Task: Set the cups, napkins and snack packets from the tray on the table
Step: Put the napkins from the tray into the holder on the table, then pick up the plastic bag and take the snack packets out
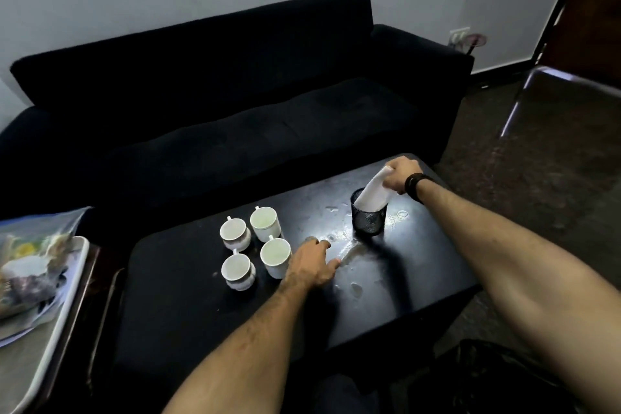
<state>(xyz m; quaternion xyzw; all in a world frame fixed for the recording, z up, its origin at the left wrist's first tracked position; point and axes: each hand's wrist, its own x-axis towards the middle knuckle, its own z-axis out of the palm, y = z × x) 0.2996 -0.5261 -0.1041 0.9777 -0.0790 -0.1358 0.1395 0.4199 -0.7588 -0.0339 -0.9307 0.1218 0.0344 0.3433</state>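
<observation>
napkins (373,192): light, soft, crumple easily, best pinched at top edge | standing in mesh holder (369,218) near table's (201,312) far right corner | right hand (401,178) fingers closed around their upper end | left hand (312,265) fingers loosely spread, empty, just beside cups (255,245) | packets on tray (50,329) off table's left edge.

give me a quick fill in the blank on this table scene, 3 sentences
1. The number of white cups standing on the black table is ____.
2. The right hand holds white napkins in a black mesh ____.
3. The snack packets lie on the tray to the person's ____.

Missing words: four; holder; left
</observation>
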